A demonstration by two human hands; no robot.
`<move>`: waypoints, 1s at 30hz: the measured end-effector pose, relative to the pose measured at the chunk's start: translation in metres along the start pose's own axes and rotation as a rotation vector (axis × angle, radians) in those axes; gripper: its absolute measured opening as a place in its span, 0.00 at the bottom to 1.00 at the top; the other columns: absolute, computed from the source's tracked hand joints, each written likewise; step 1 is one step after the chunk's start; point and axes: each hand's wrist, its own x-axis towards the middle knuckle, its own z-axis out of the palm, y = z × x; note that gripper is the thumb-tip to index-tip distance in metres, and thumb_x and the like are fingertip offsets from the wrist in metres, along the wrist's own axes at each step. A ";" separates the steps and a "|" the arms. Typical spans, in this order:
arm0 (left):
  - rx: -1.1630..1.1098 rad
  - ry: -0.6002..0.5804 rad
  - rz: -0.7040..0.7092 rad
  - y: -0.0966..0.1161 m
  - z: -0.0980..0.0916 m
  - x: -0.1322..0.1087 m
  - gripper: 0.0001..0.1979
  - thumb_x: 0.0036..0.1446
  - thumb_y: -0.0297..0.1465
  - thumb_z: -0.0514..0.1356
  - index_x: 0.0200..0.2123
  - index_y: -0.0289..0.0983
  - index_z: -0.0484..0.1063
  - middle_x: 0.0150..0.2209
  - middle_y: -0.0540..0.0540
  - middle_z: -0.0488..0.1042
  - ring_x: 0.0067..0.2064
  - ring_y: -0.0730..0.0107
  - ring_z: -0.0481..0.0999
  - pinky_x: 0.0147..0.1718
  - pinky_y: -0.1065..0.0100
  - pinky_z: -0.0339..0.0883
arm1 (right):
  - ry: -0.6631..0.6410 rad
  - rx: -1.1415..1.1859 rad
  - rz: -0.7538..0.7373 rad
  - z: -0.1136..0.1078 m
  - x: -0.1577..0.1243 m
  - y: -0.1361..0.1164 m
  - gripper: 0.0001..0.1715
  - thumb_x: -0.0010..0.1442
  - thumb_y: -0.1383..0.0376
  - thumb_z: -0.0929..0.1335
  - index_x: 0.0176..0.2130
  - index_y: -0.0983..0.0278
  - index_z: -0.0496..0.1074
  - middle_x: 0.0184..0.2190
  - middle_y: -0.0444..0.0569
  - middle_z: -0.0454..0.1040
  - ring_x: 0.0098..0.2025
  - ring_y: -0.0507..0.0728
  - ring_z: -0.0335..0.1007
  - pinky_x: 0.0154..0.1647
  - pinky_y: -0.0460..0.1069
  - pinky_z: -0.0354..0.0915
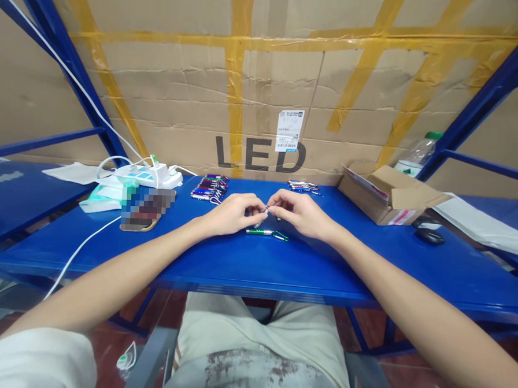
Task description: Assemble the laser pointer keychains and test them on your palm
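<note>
My left hand (234, 214) and my right hand (299, 213) meet above the middle of the blue table (220, 264). Between the fingers of my left hand is a small silvery tube (262, 218), partly hidden. The fingertips of my right hand pinch at its upper end; whatever they grip there is too small to make out. Just below, a green penlight (259, 232) with a green carabiner clip lies flat on the table. Behind my left hand is a row of penlights (208, 188) in several colours with clips. A smaller group of penlights (301, 187) lies behind my right hand.
On the left are a white power strip (162, 176), a phone (145, 214) and a green-white packet (105, 197). An open cardboard box (387, 195), a black mouse (429, 236) and a plastic bottle (420, 153) stand right. A large carton (172, 97) backs the table.
</note>
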 end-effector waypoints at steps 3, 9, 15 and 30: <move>-0.052 -0.036 -0.039 0.000 0.001 0.000 0.13 0.73 0.41 0.62 0.42 0.38 0.79 0.34 0.49 0.84 0.35 0.68 0.81 0.40 0.68 0.70 | -0.002 -0.004 0.002 0.000 0.000 0.000 0.13 0.70 0.54 0.72 0.42 0.62 0.78 0.34 0.46 0.80 0.35 0.56 0.73 0.38 0.51 0.67; -0.073 -0.056 -0.093 -0.002 0.002 -0.001 0.14 0.74 0.44 0.61 0.47 0.38 0.78 0.32 0.51 0.84 0.32 0.68 0.82 0.39 0.68 0.71 | 0.005 0.041 0.018 0.001 -0.001 -0.001 0.13 0.69 0.54 0.73 0.42 0.61 0.77 0.35 0.46 0.81 0.36 0.57 0.76 0.40 0.52 0.69; -0.091 -0.067 -0.086 -0.003 0.000 0.000 0.15 0.75 0.44 0.60 0.49 0.39 0.78 0.32 0.50 0.84 0.33 0.67 0.83 0.40 0.68 0.73 | 0.017 0.079 0.023 0.001 -0.001 0.000 0.13 0.69 0.53 0.73 0.44 0.61 0.77 0.35 0.47 0.82 0.36 0.58 0.78 0.40 0.53 0.71; -0.089 -0.043 -0.098 0.002 -0.002 0.000 0.14 0.75 0.44 0.59 0.50 0.40 0.76 0.34 0.50 0.84 0.36 0.64 0.85 0.42 0.67 0.73 | 0.060 0.055 -0.014 0.001 -0.002 0.001 0.13 0.69 0.53 0.74 0.43 0.60 0.78 0.36 0.47 0.83 0.36 0.58 0.78 0.39 0.52 0.71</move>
